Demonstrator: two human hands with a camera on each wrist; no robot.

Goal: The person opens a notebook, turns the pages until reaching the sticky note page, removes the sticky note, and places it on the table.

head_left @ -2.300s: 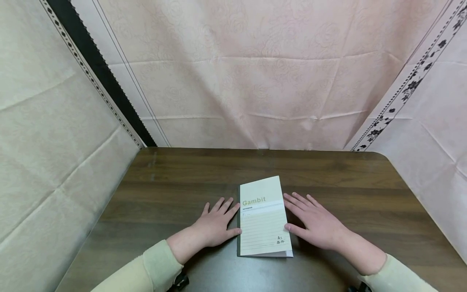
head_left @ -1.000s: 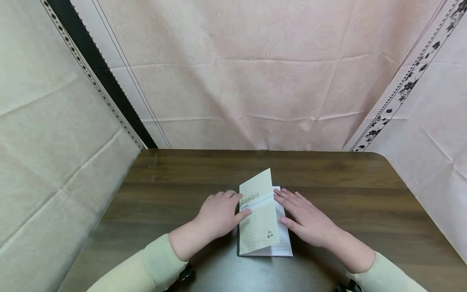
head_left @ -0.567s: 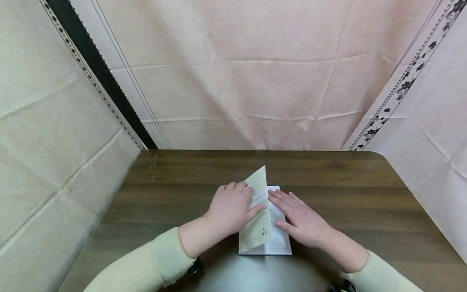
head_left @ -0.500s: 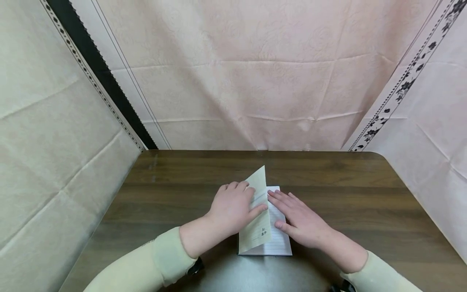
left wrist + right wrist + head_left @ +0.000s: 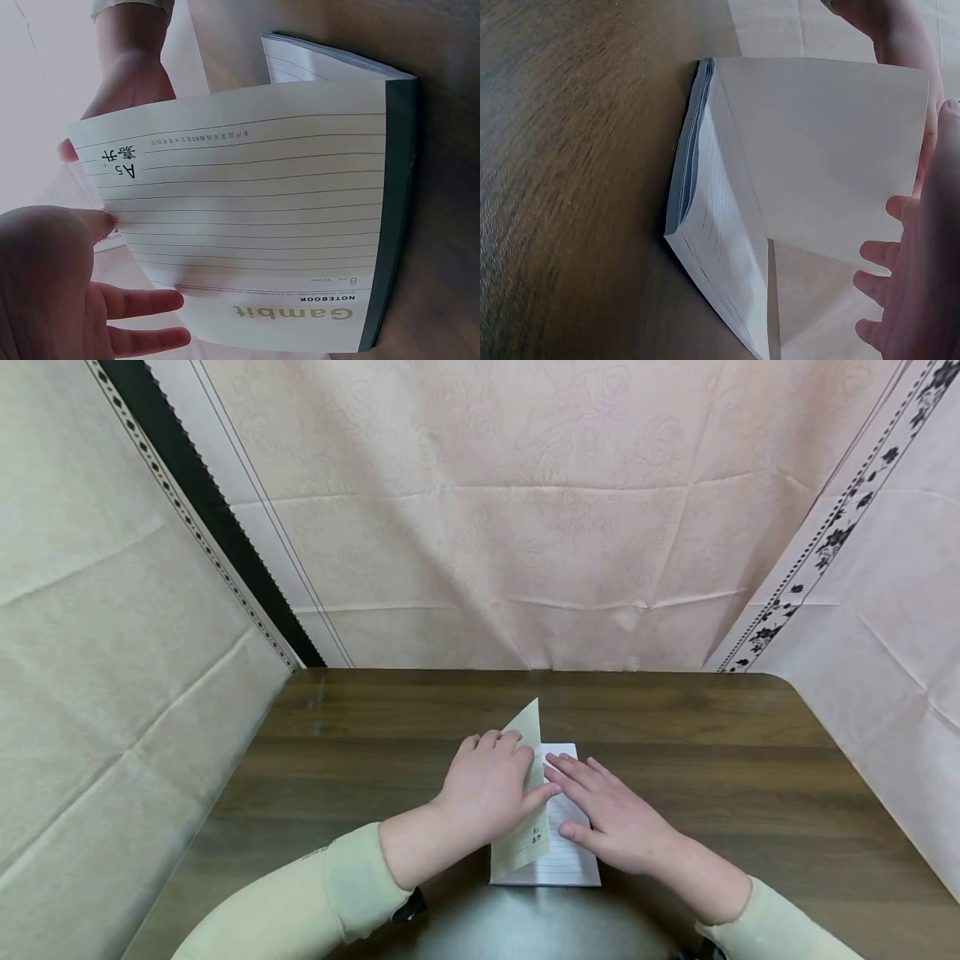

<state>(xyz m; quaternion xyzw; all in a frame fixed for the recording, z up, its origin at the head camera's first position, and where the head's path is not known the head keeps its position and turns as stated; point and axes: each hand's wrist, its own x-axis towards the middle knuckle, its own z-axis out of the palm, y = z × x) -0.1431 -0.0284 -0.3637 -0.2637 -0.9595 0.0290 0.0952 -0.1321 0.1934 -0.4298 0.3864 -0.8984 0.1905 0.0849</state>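
Observation:
A pale notebook (image 5: 517,852) marked Gambit, with a dark green spine on its left, lies on the table; its front cover (image 5: 285,187) stands raised at a steep angle. Beneath it shows a lined white page (image 5: 570,852). My left hand (image 5: 483,789) is at the cover's outer side, thumb tip right at the free edge, fingers extended. My right hand (image 5: 618,818) reaches in from the right, over the page, fingers nearly straight. In the right wrist view, one fingertip (image 5: 896,206) overlaps the free edge of the cover's blank inner face (image 5: 832,150).
The brown wood-grain table (image 5: 360,735) extends on all sides of the notebook. Pale patterned cloth (image 5: 480,527) hangs behind it, with more cloth at both sides. Dark wrist-worn devices, one visible below the left cuff (image 5: 408,906), sit under the sleeves.
The front cover has risen from nearly flat to steep, its free edge moving left and uncovering the lined page. My left hand has moved right over the cover; my right hand has shifted left.

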